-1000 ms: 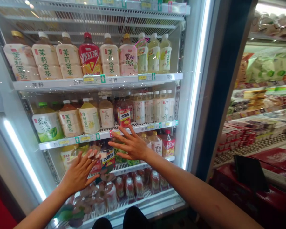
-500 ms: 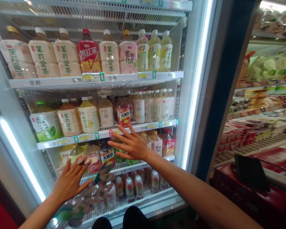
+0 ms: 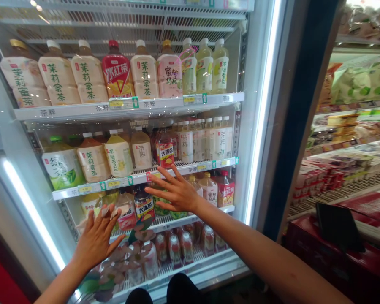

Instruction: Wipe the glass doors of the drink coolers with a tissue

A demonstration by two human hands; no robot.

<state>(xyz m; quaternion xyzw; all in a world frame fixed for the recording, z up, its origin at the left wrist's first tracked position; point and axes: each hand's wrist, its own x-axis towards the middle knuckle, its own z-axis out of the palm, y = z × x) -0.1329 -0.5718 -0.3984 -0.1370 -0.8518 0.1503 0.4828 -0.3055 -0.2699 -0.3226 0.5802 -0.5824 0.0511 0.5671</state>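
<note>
My left hand (image 3: 97, 236) is raised with its fingers spread, in front of the lower shelves of a lit drinks cooler. Nothing is in it, and its fingertips overlap the bottles on the third shelf in my view. My right hand (image 3: 174, 190) is spread and empty too, before the edge of the middle shelf (image 3: 155, 174). Just above its fingers stands a dark iced tea bottle (image 3: 166, 154); a second dark tea bottle (image 3: 145, 206) shows between the hands. Reflections hint at glass before the bottles; I cannot tell whether the hands touch it.
Several large tea bottles (image 3: 145, 76) line the upper shelf, and smaller bottles (image 3: 174, 249) the bottom one. Faded leaf shapes (image 3: 114, 266) overlap the lower left. A light strip (image 3: 262, 114) runs along the right side. Beyond are a dark red box (image 3: 307, 249) and shelves of packaged food.
The view has shifted slightly. My left hand appears a little further right; my right hand is almost unmoved. Both keep their spread fingers.
</note>
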